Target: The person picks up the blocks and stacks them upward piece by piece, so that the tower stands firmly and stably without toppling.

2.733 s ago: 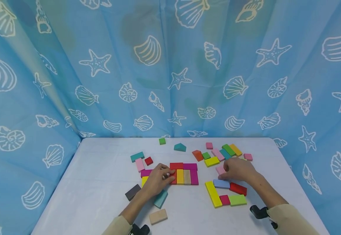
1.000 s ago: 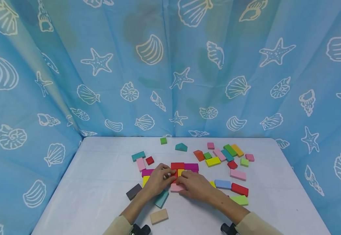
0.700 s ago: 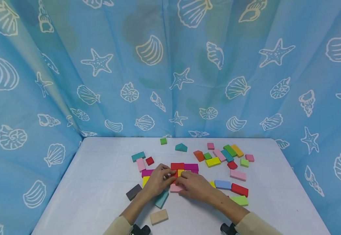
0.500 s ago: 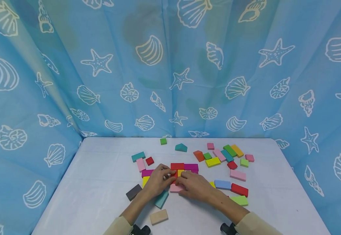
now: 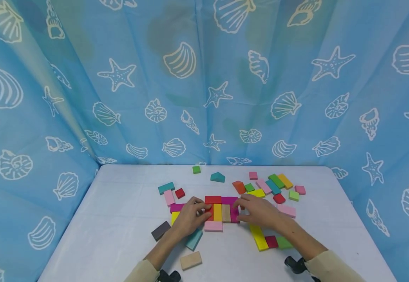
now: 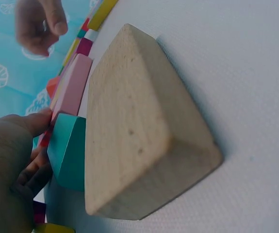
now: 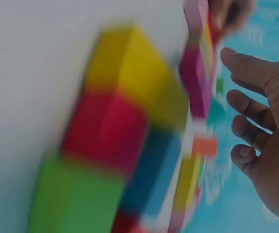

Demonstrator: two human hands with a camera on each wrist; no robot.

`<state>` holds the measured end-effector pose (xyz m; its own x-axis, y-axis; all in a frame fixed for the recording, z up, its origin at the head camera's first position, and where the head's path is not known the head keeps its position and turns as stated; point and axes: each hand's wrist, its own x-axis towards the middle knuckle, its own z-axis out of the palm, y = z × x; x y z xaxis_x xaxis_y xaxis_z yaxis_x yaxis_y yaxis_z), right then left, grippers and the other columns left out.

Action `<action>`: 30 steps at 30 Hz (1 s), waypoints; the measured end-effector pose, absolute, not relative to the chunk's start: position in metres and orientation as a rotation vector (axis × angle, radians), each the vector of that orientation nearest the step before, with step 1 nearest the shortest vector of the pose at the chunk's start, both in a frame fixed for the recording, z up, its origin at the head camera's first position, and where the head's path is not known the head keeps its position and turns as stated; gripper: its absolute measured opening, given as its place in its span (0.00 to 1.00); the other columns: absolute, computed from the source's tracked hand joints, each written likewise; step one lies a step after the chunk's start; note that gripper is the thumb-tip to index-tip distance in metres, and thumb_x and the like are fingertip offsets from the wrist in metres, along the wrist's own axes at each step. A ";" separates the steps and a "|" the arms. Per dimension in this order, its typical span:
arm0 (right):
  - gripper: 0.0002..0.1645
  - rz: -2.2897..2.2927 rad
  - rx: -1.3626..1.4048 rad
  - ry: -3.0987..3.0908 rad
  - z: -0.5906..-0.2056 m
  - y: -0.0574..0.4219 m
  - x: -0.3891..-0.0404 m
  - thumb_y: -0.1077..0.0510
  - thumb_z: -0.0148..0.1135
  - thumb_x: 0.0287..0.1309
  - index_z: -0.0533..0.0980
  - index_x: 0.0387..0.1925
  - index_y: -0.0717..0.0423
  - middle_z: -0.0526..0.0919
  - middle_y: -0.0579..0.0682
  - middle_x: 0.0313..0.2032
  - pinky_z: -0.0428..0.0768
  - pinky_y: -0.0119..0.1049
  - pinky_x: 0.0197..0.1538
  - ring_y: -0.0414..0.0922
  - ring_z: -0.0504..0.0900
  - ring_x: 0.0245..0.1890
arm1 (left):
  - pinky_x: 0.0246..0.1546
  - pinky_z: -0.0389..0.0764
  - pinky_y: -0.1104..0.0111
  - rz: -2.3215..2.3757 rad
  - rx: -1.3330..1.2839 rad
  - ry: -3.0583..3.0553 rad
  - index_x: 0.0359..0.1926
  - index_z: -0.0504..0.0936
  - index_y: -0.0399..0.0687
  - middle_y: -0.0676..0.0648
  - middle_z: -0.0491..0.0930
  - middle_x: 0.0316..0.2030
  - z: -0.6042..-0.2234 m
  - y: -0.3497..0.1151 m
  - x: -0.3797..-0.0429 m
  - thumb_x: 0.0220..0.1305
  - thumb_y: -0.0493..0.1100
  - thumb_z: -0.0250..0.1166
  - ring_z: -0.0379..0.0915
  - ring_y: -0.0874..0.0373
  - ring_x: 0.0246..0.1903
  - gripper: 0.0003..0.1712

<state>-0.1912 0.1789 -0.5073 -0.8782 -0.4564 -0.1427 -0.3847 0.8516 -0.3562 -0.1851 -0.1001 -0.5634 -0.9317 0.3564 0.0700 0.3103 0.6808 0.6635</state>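
Note:
Flat blocks lie pressed together mid-table. A red block [image 5: 213, 199] and a purple block [image 5: 229, 200] form the back row. Before them stand a red block [image 5: 210, 216], a yellow block [image 5: 217, 212], a plain wooden block [image 5: 226, 213] and a purple block [image 5: 234, 217]. A pink block [image 5: 213, 226] lies along the front left. My left hand [image 5: 189, 215] pinches the left red block with thumb and finger. My right hand [image 5: 261, 210] hovers by the purple block at the right end, fingers spread and holding nothing; the right wrist view shows the hand [image 7: 270, 107] apart from the blocks.
Left of the group lie a dark grey block [image 5: 160, 230], a teal block [image 5: 194, 239] and a wooden block [image 5: 190, 260]. On the right a yellow block [image 5: 259, 238], a crimson block [image 5: 271, 241] and a green block [image 5: 284, 242] stand joined. Several loose blocks lie behind.
My right hand brought the pink block from the right to the group's front edge, let go of it and drew back right. My left hand stayed at the red block.

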 end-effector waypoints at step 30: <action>0.36 -0.451 -0.275 2.787 -0.522 0.316 -0.200 0.48 0.84 0.39 0.78 0.52 0.52 0.78 0.47 0.38 0.86 0.41 0.41 0.44 0.76 0.40 | 0.39 0.78 0.79 1.099 0.538 2.782 0.60 0.83 0.58 0.52 0.75 0.52 -0.562 -0.099 -0.187 0.66 0.52 0.69 0.74 0.64 0.42 0.22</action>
<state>-0.1997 0.3164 -0.5219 -0.9354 -0.2336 -0.2653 -0.1380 0.9322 -0.3345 -0.1870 -0.0993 -0.5622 -0.9323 0.3600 0.0339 0.2859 0.6765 0.6786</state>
